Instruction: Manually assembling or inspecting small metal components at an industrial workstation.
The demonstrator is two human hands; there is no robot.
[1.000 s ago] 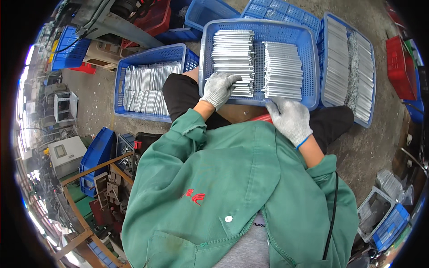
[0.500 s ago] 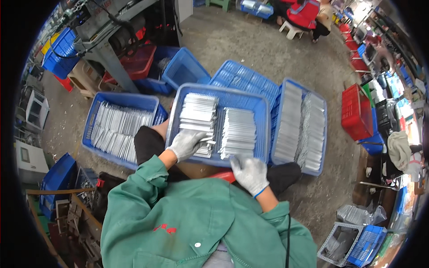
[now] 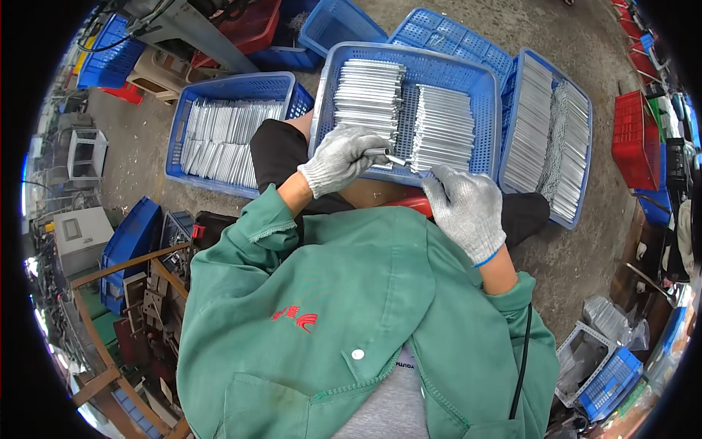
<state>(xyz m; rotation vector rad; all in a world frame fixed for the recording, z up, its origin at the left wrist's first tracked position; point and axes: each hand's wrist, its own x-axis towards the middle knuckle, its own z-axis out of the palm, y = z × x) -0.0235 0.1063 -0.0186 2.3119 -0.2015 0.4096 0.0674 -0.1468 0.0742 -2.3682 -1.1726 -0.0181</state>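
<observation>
My left hand (image 3: 342, 155), in a grey-white knitted glove, is closed around silver metal tubes (image 3: 377, 151) whose ends stick out past the fingers. My right hand (image 3: 466, 205), gloved alike with a blue cuff edge, is bent with thumb and fingers together close to the tube ends; a small bluish bit shows at its fingertips, too hidden to name. Both hands are over the near rim of a blue plastic crate (image 3: 344, 51). Inside it lie two stacks of silver tubes, a left stack (image 3: 369, 91) and a right stack (image 3: 443, 128).
A blue crate (image 3: 175, 146) of tubes stands at the left, another (image 3: 585, 157) at the right. Behind are an overturned-looking blue crate (image 3: 453, 36) and a blue bin (image 3: 340, 25). A red crate (image 3: 633, 139) stands far right. A red object (image 3: 413, 203) shows between my knees.
The view has tilted down, so the crates sit higher in the picture. My left hand has lifted tubes off the left stack and moved toward my right hand. My right hand's fingers have come together.
</observation>
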